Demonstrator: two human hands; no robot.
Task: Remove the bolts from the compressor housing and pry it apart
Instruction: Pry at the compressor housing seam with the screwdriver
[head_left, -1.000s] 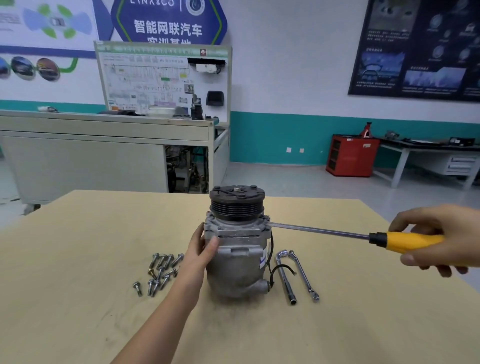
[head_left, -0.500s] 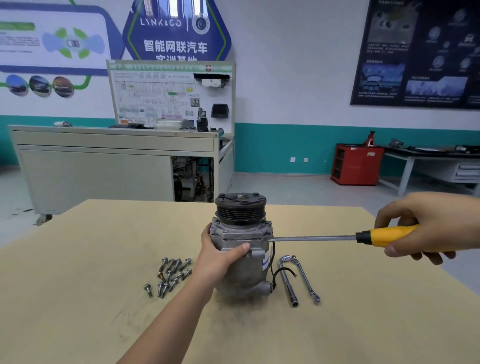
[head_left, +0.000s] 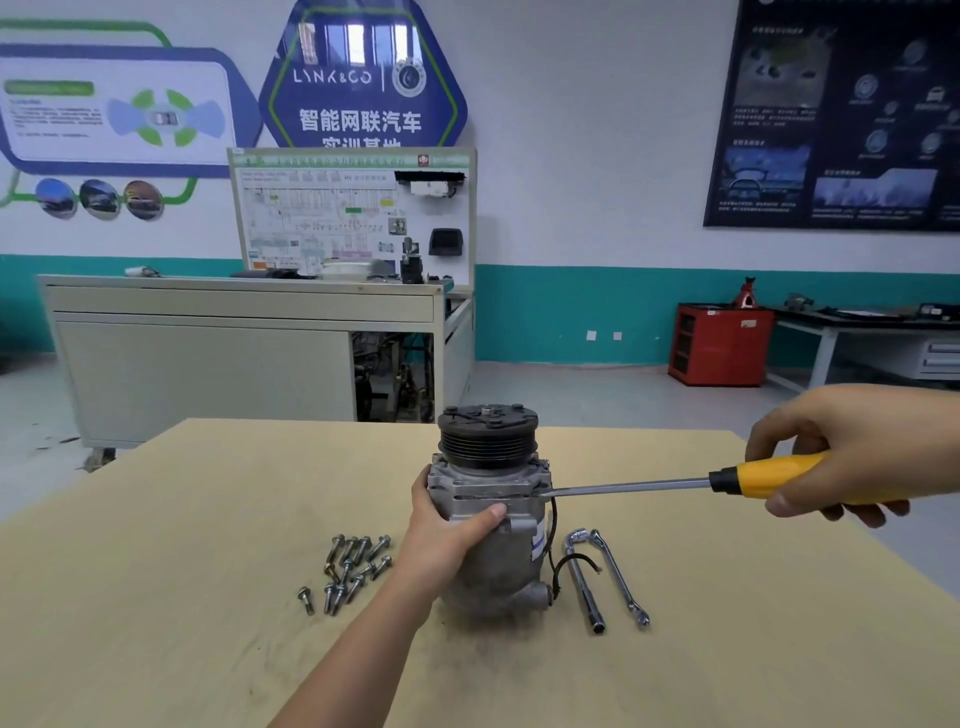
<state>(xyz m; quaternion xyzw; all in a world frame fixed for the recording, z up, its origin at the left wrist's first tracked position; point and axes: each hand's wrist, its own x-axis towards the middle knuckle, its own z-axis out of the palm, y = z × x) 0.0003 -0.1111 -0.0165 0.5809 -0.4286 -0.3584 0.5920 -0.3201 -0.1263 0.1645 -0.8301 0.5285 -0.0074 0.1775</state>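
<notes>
A grey compressor (head_left: 506, 558) stands upright on the wooden table (head_left: 182, 597), its black pulley (head_left: 487, 435) on top. My left hand (head_left: 441, 535) grips the housing from the left, thumb across its front. My right hand (head_left: 852, 447) holds the yellow handle of a long screwdriver (head_left: 623, 487). The screwdriver's tip sits at the seam on the housing's right side, just below the pulley. Several loose bolts (head_left: 348, 569) lie on the table left of the compressor.
Two bent metal wrenches (head_left: 597, 577) lie right of the compressor, beside its black wire. A grey workbench (head_left: 239, 358) with a training board stands behind the table. A red cabinet (head_left: 719, 345) and another bench are at the back right.
My left hand has closed around the housing, thumb now across the front. The screwdriver has levelled out, its tip staying at the seam. The camera has tilted up slightly.
</notes>
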